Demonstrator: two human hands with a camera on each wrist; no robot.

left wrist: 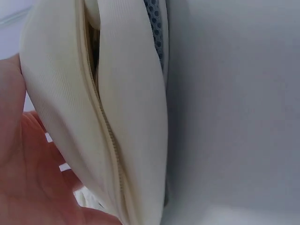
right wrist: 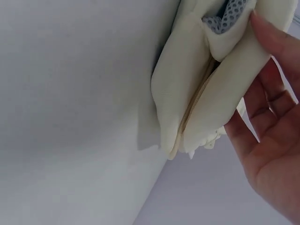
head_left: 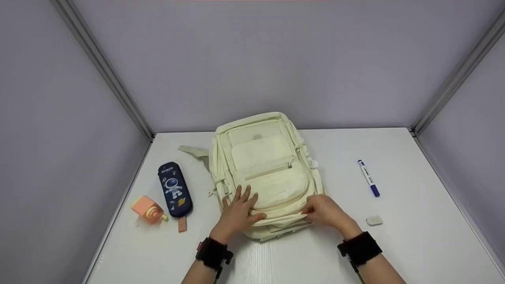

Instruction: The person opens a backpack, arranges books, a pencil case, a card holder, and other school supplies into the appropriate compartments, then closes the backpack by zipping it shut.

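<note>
Backpack: a cream backpack (head_left: 264, 173) lies flat on the white table (head_left: 414, 236), front pockets up, its near end under both hands.
Left hand: the left hand (head_left: 238, 215) rests on the near left corner of the backpack, fingers spread and fairly straight, pressing the fabric down; nothing is pinched.
Left wrist view: the palm (left wrist: 28, 178) lies against the cream fabric (left wrist: 61, 93), with a closed zipper seam (left wrist: 105, 126) running just beside it.
Right hand: the right hand (head_left: 325, 211) sits on the near right corner, fingers curled down over the edge, pinching the fabric.
Right wrist view: a fingertip (right wrist: 274, 35) presses a fold of the cream fabric (right wrist: 183, 93); grey mesh (right wrist: 229, 14) shows above the fold.
Zipper line: the near edge of the backpack, with its zipper, runs between the two hands.
Left of the left hand: a dark blue pencil case (head_left: 174, 189) with an astronaut print lies near, and an orange sharpener-like item (head_left: 148, 209) just beyond it.
Right of the right hand: a white eraser (head_left: 374, 220) lies near; a blue-capped marker (head_left: 368, 178) lies farther out.
Wrists: both carry black bands.
</note>
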